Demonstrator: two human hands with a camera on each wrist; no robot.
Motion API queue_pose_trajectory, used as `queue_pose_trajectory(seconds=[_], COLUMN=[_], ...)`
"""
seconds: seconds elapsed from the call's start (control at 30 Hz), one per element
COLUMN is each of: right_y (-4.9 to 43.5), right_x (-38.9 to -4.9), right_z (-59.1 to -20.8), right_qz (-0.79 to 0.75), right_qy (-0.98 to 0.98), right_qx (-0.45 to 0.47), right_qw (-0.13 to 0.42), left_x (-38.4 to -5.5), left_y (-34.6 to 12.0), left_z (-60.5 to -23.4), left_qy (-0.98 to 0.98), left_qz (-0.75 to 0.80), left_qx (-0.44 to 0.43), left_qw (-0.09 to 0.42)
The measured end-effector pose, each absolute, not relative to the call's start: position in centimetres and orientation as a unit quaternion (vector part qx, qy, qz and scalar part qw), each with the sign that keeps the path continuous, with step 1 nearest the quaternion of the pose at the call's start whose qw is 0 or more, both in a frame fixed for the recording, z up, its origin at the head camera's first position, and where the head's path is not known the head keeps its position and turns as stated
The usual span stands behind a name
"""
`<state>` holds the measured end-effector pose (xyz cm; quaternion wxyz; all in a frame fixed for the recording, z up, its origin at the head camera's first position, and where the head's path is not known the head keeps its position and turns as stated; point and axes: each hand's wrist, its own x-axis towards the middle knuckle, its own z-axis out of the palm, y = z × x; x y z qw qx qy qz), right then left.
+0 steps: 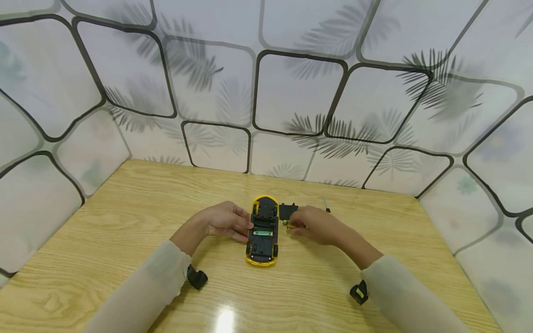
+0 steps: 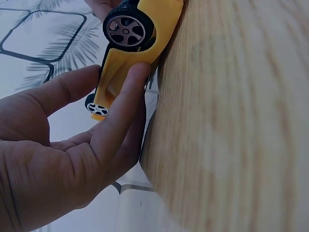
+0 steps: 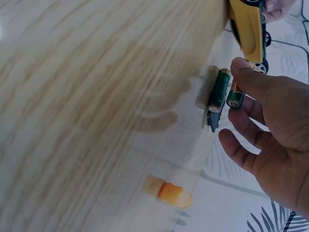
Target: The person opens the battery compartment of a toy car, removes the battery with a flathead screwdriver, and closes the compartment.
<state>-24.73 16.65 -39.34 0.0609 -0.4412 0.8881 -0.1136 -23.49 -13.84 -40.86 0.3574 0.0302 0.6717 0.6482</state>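
Observation:
A yellow toy car lies upside down on the table, black underside up, its battery bay open. One green battery sits crosswise in the bay; the slots above it look dark. My left hand holds the car by its left side, thumb at the underside's edge and fingers along the yellow body. To the right of the car, my right hand pinches another green battery between thumb and fingers. A further green battery lies on the table close beside those fingers.
A black battery cover lies just right of the car's front end. Behind my right hand is a screwdriver, its orange handle end showing in the right wrist view. A patterned wall borders the wooden table.

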Motion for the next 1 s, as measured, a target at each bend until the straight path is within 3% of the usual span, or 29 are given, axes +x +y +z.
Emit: queue_pose_trajectory(seconds=[1.0], right_y=[15.4], right_x=[-23.8], right_z=[-40.0], right_qz=[-0.057], right_qy=[0.896], right_qx=[-0.436], right_qw=[0.069], left_x=[-23.4], left_y=[-13.8], left_z=[-40.9], left_qy=[0.67], left_qz=[0.65], left_qx=[0.028], left_qw=[0.359])
